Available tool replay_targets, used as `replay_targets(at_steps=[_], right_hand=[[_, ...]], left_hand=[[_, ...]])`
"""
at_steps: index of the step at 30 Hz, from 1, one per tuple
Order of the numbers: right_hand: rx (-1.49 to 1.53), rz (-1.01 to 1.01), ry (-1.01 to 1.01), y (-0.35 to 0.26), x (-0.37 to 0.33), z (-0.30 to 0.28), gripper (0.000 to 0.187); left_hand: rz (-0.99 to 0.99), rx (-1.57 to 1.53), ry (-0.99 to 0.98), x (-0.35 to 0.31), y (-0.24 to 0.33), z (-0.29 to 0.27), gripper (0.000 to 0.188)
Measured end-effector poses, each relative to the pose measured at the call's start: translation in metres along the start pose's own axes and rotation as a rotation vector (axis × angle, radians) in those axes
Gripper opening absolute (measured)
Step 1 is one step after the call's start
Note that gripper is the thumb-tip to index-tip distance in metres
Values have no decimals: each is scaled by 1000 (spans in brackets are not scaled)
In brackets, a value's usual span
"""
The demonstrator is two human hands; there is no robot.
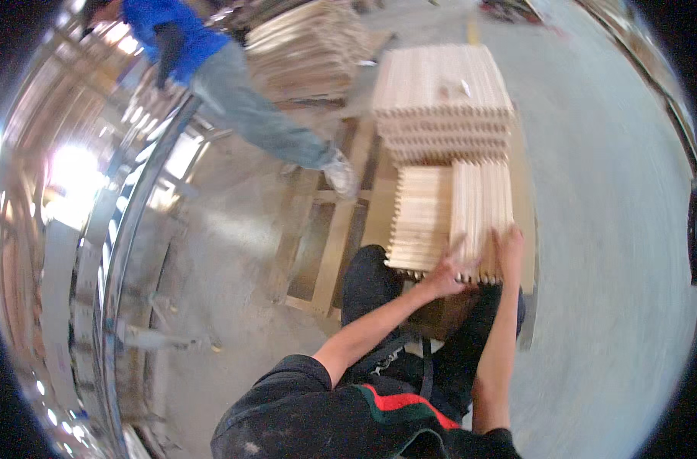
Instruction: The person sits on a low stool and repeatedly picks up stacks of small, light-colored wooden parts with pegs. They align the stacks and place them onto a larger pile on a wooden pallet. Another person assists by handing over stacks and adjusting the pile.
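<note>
fingers (454,264) of left hand (442,280) and right hand (509,249) holding near end of slat bundle (482,199), one hand per side; blur hides exact fingertip placement. tall slat stack (444,80) just beyond. neighbouring block (421,218) beside bundle on left, its slats crosswise. bundle extends straight ahead from fingers, long axis running away from person; neither hand clearly nearer. slat ends point back toward person.
</note>
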State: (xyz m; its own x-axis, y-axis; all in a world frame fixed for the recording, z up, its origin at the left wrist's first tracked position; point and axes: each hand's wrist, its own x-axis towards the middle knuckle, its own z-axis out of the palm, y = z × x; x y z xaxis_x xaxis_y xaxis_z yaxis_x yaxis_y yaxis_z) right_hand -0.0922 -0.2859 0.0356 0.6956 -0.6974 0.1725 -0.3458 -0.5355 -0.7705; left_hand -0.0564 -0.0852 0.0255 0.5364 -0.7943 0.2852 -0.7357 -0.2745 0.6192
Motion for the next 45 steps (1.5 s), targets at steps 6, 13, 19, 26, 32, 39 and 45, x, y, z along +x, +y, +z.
replay_targets(at_steps=[6, 13, 19, 26, 32, 39, 45], right_hand=[[-54, -28, -50, 30, 7, 6, 55], [-32, -64, -54, 29, 6, -4, 51], [-132, 26, -118, 26, 6, -4, 64], [106, 148, 42, -6, -2, -23, 61], [-67, -6, 59, -9, -1, -20, 60], [-88, 61, 35, -8, -5, -18, 61], [-132, 67, 33, -12, -7, -18, 62]], left_hand=[[113, 98, 36, -4, 5, 12, 67], [95, -53, 55, -2, 7, 21, 62], [69, 54, 52, -1, 14, 10, 73], [-221, -424, 373, -27, 49, -58, 62], [-592, -1664, 875, -6, 21, -157, 97], [-632, -1448, 1082, -20, -23, -156, 65], [-716, -748, 785, -18, -22, -128, 65]])
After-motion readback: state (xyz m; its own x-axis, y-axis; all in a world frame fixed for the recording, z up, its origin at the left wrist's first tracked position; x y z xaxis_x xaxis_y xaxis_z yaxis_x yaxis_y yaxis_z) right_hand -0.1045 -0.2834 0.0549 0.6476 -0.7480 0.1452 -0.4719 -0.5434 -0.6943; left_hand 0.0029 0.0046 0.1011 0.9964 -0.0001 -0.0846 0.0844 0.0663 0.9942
